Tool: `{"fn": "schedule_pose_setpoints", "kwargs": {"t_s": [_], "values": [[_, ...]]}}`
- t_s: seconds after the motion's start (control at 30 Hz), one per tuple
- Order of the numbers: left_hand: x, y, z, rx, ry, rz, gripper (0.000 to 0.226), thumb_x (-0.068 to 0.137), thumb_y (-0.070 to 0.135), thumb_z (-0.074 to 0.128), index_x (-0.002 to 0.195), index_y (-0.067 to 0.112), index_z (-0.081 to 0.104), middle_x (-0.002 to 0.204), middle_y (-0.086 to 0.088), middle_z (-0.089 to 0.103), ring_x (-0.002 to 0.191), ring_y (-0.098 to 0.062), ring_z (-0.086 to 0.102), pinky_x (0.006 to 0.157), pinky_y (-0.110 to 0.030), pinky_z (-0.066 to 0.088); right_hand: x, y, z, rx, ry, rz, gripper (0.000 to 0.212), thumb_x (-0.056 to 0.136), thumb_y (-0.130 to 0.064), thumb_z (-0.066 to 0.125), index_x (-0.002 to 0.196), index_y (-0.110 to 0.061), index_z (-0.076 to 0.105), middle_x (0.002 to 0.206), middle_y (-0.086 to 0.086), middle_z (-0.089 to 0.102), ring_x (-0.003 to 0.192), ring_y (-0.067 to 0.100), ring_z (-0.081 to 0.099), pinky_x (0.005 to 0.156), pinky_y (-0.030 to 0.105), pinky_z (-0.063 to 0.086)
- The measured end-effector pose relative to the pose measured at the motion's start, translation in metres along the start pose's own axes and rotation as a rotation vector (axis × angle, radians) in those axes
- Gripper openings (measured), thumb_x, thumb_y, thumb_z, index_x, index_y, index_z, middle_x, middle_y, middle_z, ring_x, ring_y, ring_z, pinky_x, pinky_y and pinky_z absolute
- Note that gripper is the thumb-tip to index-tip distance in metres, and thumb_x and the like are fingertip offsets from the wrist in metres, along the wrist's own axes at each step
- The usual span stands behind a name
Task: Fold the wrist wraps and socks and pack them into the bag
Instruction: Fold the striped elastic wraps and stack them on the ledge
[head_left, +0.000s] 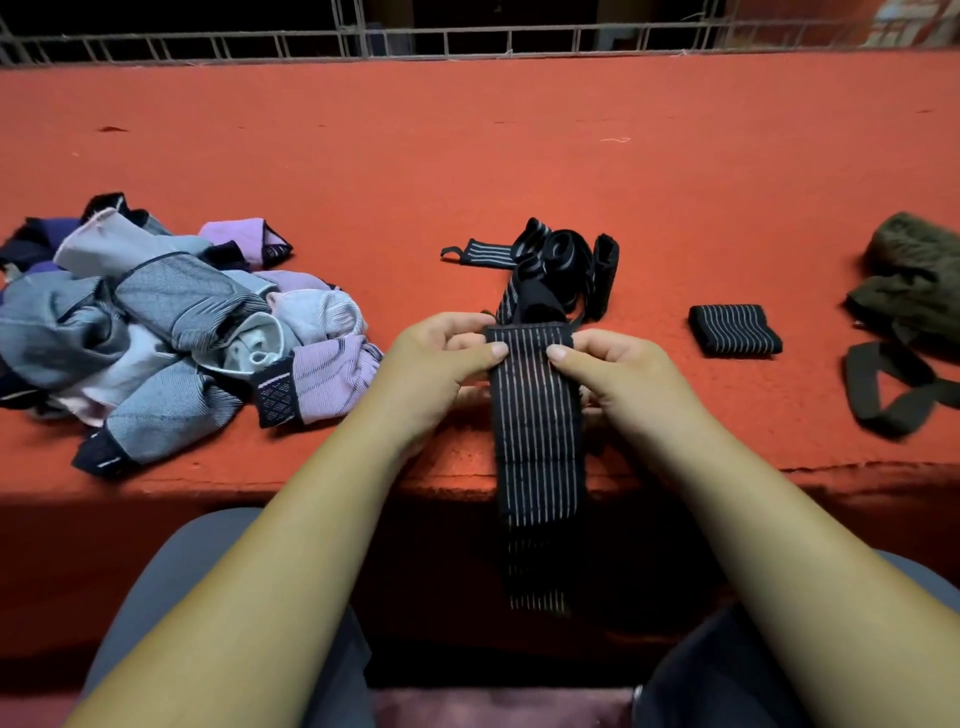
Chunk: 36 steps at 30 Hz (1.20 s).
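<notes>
Two hands meet over the near edge of the red ledge (467, 156), both grasping one black wrist wrap (535, 415) with pale stripes. The left hand (441, 358) pinches the wrap's upper left corner between thumb and curled fingers, and the right hand (608, 364) pinches the upper right corner the same way. From that grip the wrap hangs toward six o'clock, over the ledge's edge and down between the person's knees. At twelve o'clock from the hands, just beyond them, lies a tangle of unfolded wraps (556, 265). At three o'clock a folded wrap (735, 330) rests flat on its own, and farther out on that side sits the olive bag (914, 280) with its dark strap (883, 395). At nine o'clock is a loose pile of socks (171, 332) in grey, lilac and navy. A metal railing (467, 41) runs along the far side at twelve o'clock
</notes>
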<state>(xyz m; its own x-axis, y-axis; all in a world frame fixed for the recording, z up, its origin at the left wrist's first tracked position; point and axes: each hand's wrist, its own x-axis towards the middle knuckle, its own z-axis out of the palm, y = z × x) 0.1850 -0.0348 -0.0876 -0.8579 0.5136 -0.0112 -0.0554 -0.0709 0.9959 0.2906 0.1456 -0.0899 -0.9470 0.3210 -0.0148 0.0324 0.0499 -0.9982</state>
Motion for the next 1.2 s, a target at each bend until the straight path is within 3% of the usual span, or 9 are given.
{"fn": "schedule_pose_setpoints", "kwargs": {"t_s": [0.13, 0.23, 0.33, 0.43, 0.8, 0.93, 1.03, 1.13, 1.2], "values": [[0.004, -0.001, 0.005, -0.037, 0.094, 0.005, 0.039, 0.096, 0.003, 0.073, 0.133, 0.011, 0.061, 0.11, -0.005, 0.077, 0.088, -0.012, 0.075, 0.068, -0.028, 0.061, 0.002, 0.0, -0.003, 0.0, -0.03, 0.028, 0.015, 0.104, -0.012, 0.062, 0.111, -0.013, 0.075, 0.085, 0.013, 0.064, 0.071, 0.025, 0.055, 0.061, 0.034, 0.048], [0.004, -0.006, 0.005, -0.094, 0.061, -0.025, 0.038, 0.096, 0.001, 0.071, 0.131, 0.012, 0.063, 0.113, -0.003, 0.08, 0.093, -0.014, 0.076, 0.07, -0.029, 0.061, 0.002, 0.001, -0.004, 0.034, -0.031, 0.028, 0.024, 0.105, -0.01, 0.058, 0.115, -0.021, 0.076, 0.088, 0.013, 0.067, 0.075, 0.026, 0.054, 0.059, 0.032, 0.049], [0.002, -0.01, 0.004, -0.109, 0.006, -0.02, 0.031, 0.096, -0.001, 0.07, 0.123, 0.013, 0.07, 0.114, -0.004, 0.08, 0.095, -0.016, 0.075, 0.073, -0.03, 0.061, 0.003, 0.0, -0.004, 0.109, -0.023, 0.064, 0.032, 0.106, -0.007, 0.053, 0.114, -0.024, 0.079, 0.084, 0.005, 0.072, 0.063, 0.018, 0.061, 0.053, 0.027, 0.052], [-0.002, -0.009, 0.005, -0.108, -0.015, -0.003, 0.024, 0.093, -0.004, 0.071, 0.111, 0.012, 0.077, 0.111, -0.007, 0.08, 0.093, -0.016, 0.074, 0.073, -0.028, 0.06, 0.004, -0.001, -0.005, 0.129, -0.03, 0.081, 0.032, 0.104, -0.009, 0.055, 0.114, -0.026, 0.081, 0.098, 0.007, 0.079, 0.071, 0.02, 0.069, 0.062, 0.031, 0.055], [-0.013, -0.001, 0.003, -0.003, -0.139, 0.077, 0.015, 0.093, -0.001, 0.074, 0.104, 0.008, 0.075, 0.127, -0.023, 0.071, 0.106, -0.024, 0.074, 0.097, -0.045, 0.061, 0.005, 0.001, -0.014, 0.269, -0.048, 0.079, 0.024, 0.105, -0.015, 0.063, 0.127, -0.015, 0.073, 0.098, 0.006, 0.075, 0.07, 0.014, 0.067, 0.059, 0.027, 0.057], [-0.013, -0.001, -0.007, 0.13, -0.217, 0.126, 0.02, 0.097, -0.003, 0.07, 0.1, 0.015, 0.077, 0.127, -0.019, 0.072, 0.111, -0.027, 0.068, 0.107, -0.055, 0.052, 0.003, 0.0, -0.014, 0.273, -0.041, 0.092, 0.017, 0.099, -0.015, 0.072, 0.114, -0.007, 0.074, 0.104, 0.014, 0.08, 0.081, 0.019, 0.076, 0.064, 0.029, 0.062], [-0.014, 0.001, -0.013, 0.375, -0.25, 0.17, 0.023, 0.099, 0.002, 0.068, 0.104, 0.022, 0.078, 0.113, -0.022, 0.073, 0.096, -0.019, 0.062, 0.092, -0.041, 0.048, 0.003, 0.001, -0.014, 0.283, -0.038, 0.102, 0.011, 0.1, -0.012, 0.07, 0.11, -0.007, 0.073, 0.096, 0.011, 0.08, 0.074, 0.015, 0.075, 0.059, 0.026, 0.059], [-0.012, 0.0, -0.015, 0.521, -0.223, 0.175, 0.027, 0.099, 0.003, 0.065, 0.104, 0.025, 0.079, 0.105, 0.001, 0.079, 0.094, -0.007, 0.067, 0.095, -0.036, 0.053, 0.003, 0.001, -0.014, 0.252, -0.038, 0.105, 0.016, 0.103, -0.012, 0.063, 0.115, -0.007, 0.072, 0.091, 0.007, 0.077, 0.07, 0.014, 0.067, 0.057, 0.026, 0.058], [-0.01, -0.001, -0.013, 0.475, -0.166, 0.135, 0.03, 0.099, 0.001, 0.06, 0.1, 0.023, 0.081, 0.107, 0.004, 0.079, 0.095, -0.009, 0.071, 0.103, -0.044, 0.056, 0.003, -0.002, -0.014, 0.251, -0.054, 0.11, 0.024, 0.107, -0.017, 0.056, 0.12, -0.006, 0.073, 0.091, 0.006, 0.076, 0.073, 0.018, 0.066, 0.063, 0.031, 0.058]]}}
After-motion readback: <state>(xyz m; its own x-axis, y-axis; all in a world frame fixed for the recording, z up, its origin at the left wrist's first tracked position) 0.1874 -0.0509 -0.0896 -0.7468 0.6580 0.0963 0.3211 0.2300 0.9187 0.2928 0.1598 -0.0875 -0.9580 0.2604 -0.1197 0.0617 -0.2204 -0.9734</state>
